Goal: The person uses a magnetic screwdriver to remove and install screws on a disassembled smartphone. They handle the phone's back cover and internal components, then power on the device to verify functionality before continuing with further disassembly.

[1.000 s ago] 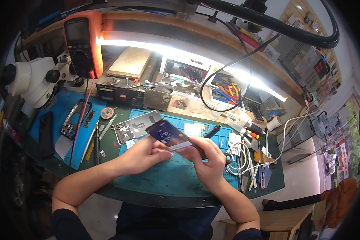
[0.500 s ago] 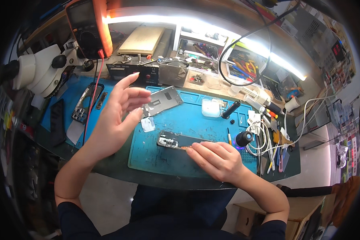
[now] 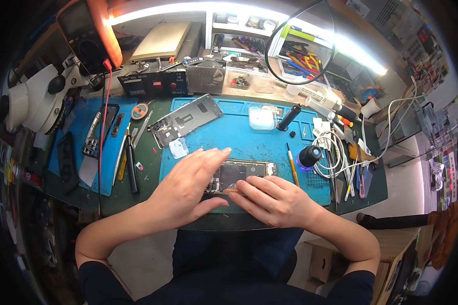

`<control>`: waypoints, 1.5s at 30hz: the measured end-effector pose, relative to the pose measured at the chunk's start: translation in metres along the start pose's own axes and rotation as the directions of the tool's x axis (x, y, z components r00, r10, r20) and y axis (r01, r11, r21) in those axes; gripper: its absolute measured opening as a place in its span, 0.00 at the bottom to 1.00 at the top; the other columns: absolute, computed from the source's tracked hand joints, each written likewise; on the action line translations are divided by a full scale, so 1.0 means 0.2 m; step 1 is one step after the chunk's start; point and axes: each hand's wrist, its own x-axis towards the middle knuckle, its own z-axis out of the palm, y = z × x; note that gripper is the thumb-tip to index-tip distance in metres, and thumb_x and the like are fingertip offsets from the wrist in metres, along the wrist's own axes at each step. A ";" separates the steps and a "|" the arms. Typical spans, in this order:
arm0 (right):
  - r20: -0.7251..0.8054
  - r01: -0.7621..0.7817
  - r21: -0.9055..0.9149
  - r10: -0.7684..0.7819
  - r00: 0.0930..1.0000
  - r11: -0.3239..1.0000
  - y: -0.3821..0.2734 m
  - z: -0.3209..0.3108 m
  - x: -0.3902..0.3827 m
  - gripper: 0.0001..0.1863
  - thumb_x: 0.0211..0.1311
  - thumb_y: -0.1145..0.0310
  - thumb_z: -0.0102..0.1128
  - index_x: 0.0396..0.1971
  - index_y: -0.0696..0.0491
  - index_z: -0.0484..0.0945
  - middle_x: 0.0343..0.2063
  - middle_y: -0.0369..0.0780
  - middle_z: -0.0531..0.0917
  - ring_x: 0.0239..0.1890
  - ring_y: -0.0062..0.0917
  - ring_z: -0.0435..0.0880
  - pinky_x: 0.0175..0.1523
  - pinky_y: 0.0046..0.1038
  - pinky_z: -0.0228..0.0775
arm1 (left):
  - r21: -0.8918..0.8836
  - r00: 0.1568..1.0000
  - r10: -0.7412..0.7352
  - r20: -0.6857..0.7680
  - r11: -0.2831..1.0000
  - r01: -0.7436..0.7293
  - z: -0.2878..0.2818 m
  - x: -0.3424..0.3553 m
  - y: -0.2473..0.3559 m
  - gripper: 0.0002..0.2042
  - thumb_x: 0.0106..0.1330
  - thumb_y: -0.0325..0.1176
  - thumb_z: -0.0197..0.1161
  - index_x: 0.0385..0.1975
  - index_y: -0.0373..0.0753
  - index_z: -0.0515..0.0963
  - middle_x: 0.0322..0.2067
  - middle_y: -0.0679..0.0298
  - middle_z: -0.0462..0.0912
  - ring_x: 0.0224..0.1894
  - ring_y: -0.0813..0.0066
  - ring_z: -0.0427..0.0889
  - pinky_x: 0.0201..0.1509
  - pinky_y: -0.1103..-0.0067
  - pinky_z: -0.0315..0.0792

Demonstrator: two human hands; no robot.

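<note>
Grey panel on blue mat. Left hand: thumb spread from fingers, at phone's left end. Phone on mat, internals up. Right hand: fingers at phone's near edge, grip indeterminable. Slim screwdriver beyond.

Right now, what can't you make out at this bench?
In the head view:
Opened phone, lower edge: partly hidden by the right hand.
Left hand, palm: mostly turned away from the camera.
Multimeter, top: cut off by the upper edge.
Narrow board, components: too small.

Left grip outstretched, right grip curved
</note>
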 end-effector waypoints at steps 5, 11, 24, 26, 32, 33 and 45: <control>-0.045 -0.044 0.048 0.046 0.998 0.998 0.00 0.02 0.00 0.19 0.64 0.70 0.68 0.54 0.55 0.88 0.53 0.39 0.85 0.53 0.28 0.87 0.50 0.27 0.81 | 0.059 0.999 0.013 0.032 0.998 -0.015 0.07 0.04 -0.04 0.47 0.60 0.37 0.82 0.78 0.32 0.63 0.70 0.49 0.76 0.72 0.46 0.76 0.79 0.53 0.68; -0.052 -0.102 0.162 0.112 0.992 0.982 0.03 0.01 -0.02 0.17 0.61 0.71 0.68 0.50 0.54 0.90 0.51 0.39 0.87 0.51 0.27 0.89 0.48 0.28 0.83 | 0.044 0.998 -0.031 0.046 0.999 0.029 0.09 0.04 -0.04 0.47 0.58 0.36 0.82 0.77 0.33 0.64 0.70 0.49 0.76 0.71 0.48 0.77 0.79 0.53 0.68; -0.108 -0.669 -0.033 0.663 0.741 0.742 0.16 -0.29 -0.34 0.31 0.62 0.63 0.79 0.65 0.54 0.82 0.60 0.45 0.84 0.58 0.45 0.84 0.62 0.43 0.77 | 0.036 0.995 -0.099 0.007 0.994 0.099 0.11 0.10 -0.03 0.45 0.57 0.31 0.81 0.76 0.33 0.66 0.70 0.50 0.76 0.72 0.48 0.76 0.82 0.53 0.64; -0.047 -0.701 0.044 0.702 0.710 0.712 0.19 -0.26 -0.34 0.35 0.61 0.61 0.81 0.67 0.54 0.80 0.60 0.46 0.84 0.59 0.44 0.84 0.62 0.41 0.77 | 0.047 0.996 -0.093 0.009 0.995 0.092 0.11 0.12 -0.01 0.44 0.59 0.32 0.80 0.77 0.34 0.65 0.67 0.49 0.78 0.71 0.48 0.76 0.81 0.53 0.65; 0.014 -0.769 0.060 0.770 0.638 0.637 0.20 -0.26 -0.37 0.31 0.58 0.71 0.78 0.63 0.54 0.79 0.52 0.45 0.85 0.48 0.41 0.87 0.55 0.40 0.78 | 0.070 0.992 -0.115 0.049 0.991 0.112 0.10 0.11 -0.01 0.43 0.61 0.33 0.79 0.77 0.35 0.65 0.69 0.49 0.76 0.73 0.47 0.73 0.82 0.55 0.62; 0.046 -0.781 0.053 0.779 0.625 0.623 0.20 -0.29 -0.37 0.32 0.59 0.72 0.78 0.64 0.54 0.78 0.51 0.46 0.85 0.49 0.42 0.87 0.56 0.39 0.79 | 0.074 0.991 -0.122 0.062 0.990 0.117 0.09 0.11 -0.01 0.43 0.61 0.32 0.79 0.77 0.35 0.65 0.70 0.49 0.75 0.74 0.47 0.72 0.83 0.55 0.61; -0.086 -0.816 0.079 0.820 0.566 0.572 0.11 -0.42 -0.38 0.29 0.66 0.67 0.77 0.65 0.60 0.79 0.59 0.50 0.85 0.60 0.45 0.84 0.67 0.42 0.75 | 0.067 0.995 -0.059 0.081 0.996 0.054 0.07 0.14 -0.01 0.44 0.58 0.29 0.78 0.77 0.35 0.65 0.68 0.48 0.76 0.70 0.46 0.75 0.78 0.57 0.67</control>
